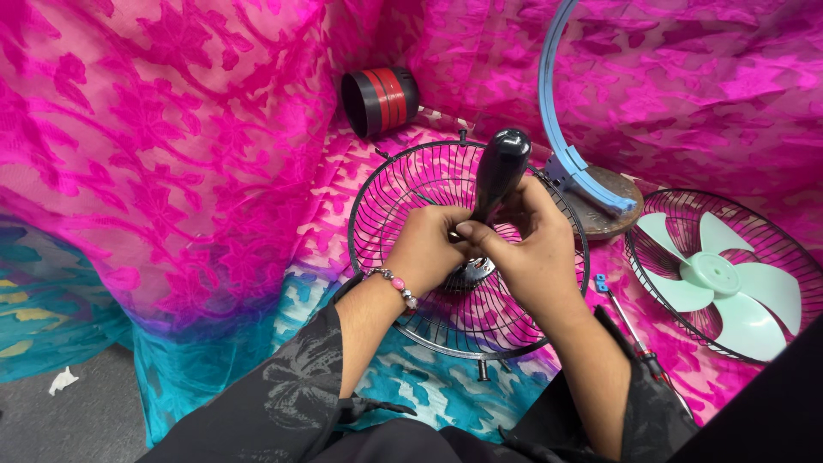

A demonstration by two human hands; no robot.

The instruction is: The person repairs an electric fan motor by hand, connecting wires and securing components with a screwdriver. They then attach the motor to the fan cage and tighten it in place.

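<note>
The person is holding a round black wire fan guard [429, 317] flat on the bench, over the bright pink and blue patterned cloth [171, 171]. The left hand [429, 249] is curled at the middle of the guard, probably so it cannot slide or spin. The right hand [531, 249] is wrapping its fingers around the low part of a black screwdriver with a fat shiny handle [500, 167]. The tool is standing almost straight up, so its tip, hidden by the fingers, seems to be pushing down into the guard's middle. On the right, another wire guard is lying with a pale green plastic fan blade [720, 279] in it. A thin screwdriver with a blue tip [630, 326] is lying near the right arm. At the far side, a black and red round cap [380, 100] is resting on its side.
</note>
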